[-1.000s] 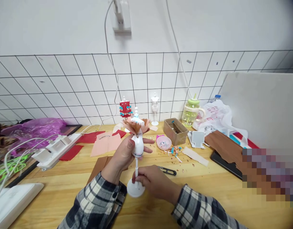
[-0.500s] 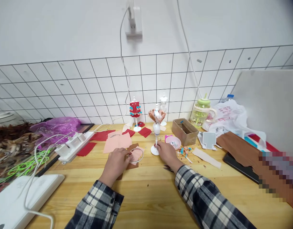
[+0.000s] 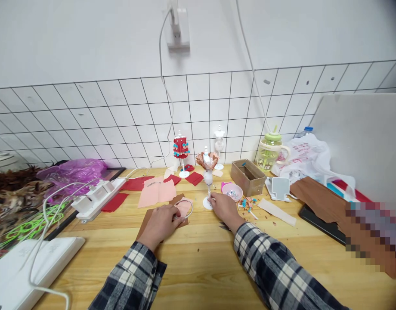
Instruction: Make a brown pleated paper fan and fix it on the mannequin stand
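My right hand (image 3: 224, 207) pinches the lower stem of a small white doll mannequin stand (image 3: 207, 176), just above its round base on the table. Pinkish-brown, petal-like ruffled material (image 3: 207, 160) rings the upper part of that mannequin. In the closed fingers of my left hand (image 3: 162, 224) is a thin whitish ring (image 3: 192, 207). It lies over a small pink piece (image 3: 185, 206) and a brown piece (image 3: 177, 199) of sheet material. More brown sheet (image 3: 143, 220) shows beneath that hand.
Behind stand a mannequin in a red dress (image 3: 181, 148) and a bare white mannequin (image 3: 219, 144). Pink sheets (image 3: 157, 191), red pieces (image 3: 136, 183), a pink dish (image 3: 233, 192), a cardboard box (image 3: 248, 177) and colourful scraps (image 3: 248, 203) lie around. A power strip (image 3: 94, 200) is left.
The mannequin's top has tilted slightly towards me, with my right hand still at its stem. My left hand has shifted a little left and down, keeping the ring. The view has moved slightly.
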The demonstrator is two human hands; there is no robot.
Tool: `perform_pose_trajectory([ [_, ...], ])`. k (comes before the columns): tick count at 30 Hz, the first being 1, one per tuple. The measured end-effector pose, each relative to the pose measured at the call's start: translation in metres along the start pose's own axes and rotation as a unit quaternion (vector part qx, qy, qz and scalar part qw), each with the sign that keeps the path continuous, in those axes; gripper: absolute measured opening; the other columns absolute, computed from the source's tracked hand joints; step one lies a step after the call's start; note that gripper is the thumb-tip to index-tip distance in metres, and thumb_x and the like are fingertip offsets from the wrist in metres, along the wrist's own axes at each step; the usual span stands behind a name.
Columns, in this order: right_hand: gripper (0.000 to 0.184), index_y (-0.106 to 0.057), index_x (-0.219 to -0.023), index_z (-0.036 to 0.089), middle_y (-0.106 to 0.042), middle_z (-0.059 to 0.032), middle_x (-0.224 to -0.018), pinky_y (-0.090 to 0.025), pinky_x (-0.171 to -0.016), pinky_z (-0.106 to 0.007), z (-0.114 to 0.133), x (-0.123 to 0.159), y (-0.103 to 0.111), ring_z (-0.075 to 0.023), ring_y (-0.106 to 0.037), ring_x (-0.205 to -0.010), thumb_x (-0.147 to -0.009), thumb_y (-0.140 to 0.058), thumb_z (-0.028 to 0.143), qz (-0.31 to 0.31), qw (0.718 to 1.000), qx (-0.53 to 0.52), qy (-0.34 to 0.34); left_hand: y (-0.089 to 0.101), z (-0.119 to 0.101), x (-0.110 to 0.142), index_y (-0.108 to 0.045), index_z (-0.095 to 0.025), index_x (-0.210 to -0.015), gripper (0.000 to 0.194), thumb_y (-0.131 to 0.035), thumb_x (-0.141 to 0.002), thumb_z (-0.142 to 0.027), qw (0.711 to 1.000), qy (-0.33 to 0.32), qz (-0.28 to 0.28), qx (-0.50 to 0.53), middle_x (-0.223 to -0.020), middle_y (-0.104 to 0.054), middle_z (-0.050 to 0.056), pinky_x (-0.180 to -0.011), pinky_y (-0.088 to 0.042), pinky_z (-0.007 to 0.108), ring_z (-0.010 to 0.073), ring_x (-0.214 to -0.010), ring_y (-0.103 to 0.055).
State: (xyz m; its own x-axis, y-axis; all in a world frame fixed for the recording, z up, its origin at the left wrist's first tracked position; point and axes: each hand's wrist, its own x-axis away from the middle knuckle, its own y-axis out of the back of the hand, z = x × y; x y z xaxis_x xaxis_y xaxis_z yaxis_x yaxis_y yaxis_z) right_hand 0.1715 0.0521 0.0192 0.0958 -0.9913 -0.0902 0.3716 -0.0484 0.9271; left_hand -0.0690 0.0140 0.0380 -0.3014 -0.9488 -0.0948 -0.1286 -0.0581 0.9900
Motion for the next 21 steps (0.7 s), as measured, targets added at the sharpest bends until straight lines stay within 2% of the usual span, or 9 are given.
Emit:
perform_pose_trajectory([
  [4, 0.041, -0.066, -0.121, 0.024, -0.073, -0.0085, -0.111, -0.043, -0.080, -0.030, -0.006, 0.024, 0.008, -0.0212, -0.066, -0.100, -0.101, -0.032, 0.035, -0.069, 0.998, -0.011, -0.009, -0.004, 0.001, -0.002, -0.066, -0.024, -0.084, 0.019, -0.051, -0.091, -0.034, 0.999, -0.027, 0.001, 0.024, -0.093, -0.070, 0.006, -0.077, -0.041, 0.032, 0.0233, -0.090, -0.062],
  [7, 0.040, -0.067, -0.120, 0.024, -0.072, -0.0062, -0.116, -0.041, -0.090, -0.031, -0.017, 0.048, 0.012, -0.0204, -0.062, -0.106, -0.101, -0.033, 0.035, -0.100, 0.993, -0.040, 0.047, -0.005, -0.001, -0.002, -0.062, -0.023, -0.098, 0.025, -0.041, -0.096, -0.037, 0.997, 0.011, 0.001, 0.078, -0.097, -0.070, 0.008, -0.076, -0.041, 0.032, 0.0236, -0.090, -0.063],
  [11, 0.034, -0.069, -0.114, 0.023, -0.072, -0.0058, -0.110, -0.040, -0.094, -0.033, -0.034, 0.070, 0.012, -0.0209, -0.060, -0.103, -0.099, -0.041, 0.033, -0.058, 0.992, -0.038, 0.105, -0.006, 0.000, -0.002, -0.052, -0.021, -0.120, 0.034, -0.031, -0.099, -0.038, 0.989, 0.069, 0.009, 0.129, -0.108, -0.069, 0.011, -0.078, -0.043, 0.033, 0.0247, -0.094, -0.065],
  [16, 0.022, -0.071, -0.106, 0.022, -0.071, -0.0064, -0.105, -0.040, -0.092, -0.032, -0.046, 0.074, 0.011, -0.0211, -0.058, -0.103, -0.092, -0.055, 0.028, 0.006, 0.991, -0.018, 0.133, -0.015, 0.007, -0.006, -0.053, -0.021, -0.116, 0.032, -0.031, -0.097, -0.035, 0.985, 0.096, 0.032, 0.143, -0.103, -0.071, 0.008, -0.078, -0.045, 0.032, 0.0232, -0.090, -0.066],
  [18, 0.020, -0.072, -0.101, 0.022, -0.071, -0.0052, -0.100, -0.040, -0.089, -0.031, -0.046, 0.073, 0.011, -0.0202, -0.057, -0.099, -0.093, -0.054, 0.024, 0.013, 0.990, -0.014, 0.142, -0.017, 0.007, -0.007, -0.054, -0.021, -0.118, 0.033, -0.033, -0.096, -0.033, 0.987, 0.092, 0.012, 0.131, -0.110, -0.071, 0.009, -0.080, -0.045, 0.032, 0.0235, -0.096, -0.066],
  [21, 0.020, -0.072, -0.093, 0.022, -0.071, -0.0045, -0.094, -0.039, -0.085, -0.030, -0.045, 0.072, 0.013, -0.0193, -0.057, -0.096, -0.094, -0.053, 0.022, 0.020, 0.990, -0.008, 0.140, -0.015, 0.007, -0.008, -0.055, -0.023, -0.122, 0.035, -0.033, -0.096, -0.031, 0.988, 0.092, -0.048, 0.116, -0.120, -0.068, 0.007, -0.084, -0.045, 0.031, 0.0227, -0.104, -0.064],
])
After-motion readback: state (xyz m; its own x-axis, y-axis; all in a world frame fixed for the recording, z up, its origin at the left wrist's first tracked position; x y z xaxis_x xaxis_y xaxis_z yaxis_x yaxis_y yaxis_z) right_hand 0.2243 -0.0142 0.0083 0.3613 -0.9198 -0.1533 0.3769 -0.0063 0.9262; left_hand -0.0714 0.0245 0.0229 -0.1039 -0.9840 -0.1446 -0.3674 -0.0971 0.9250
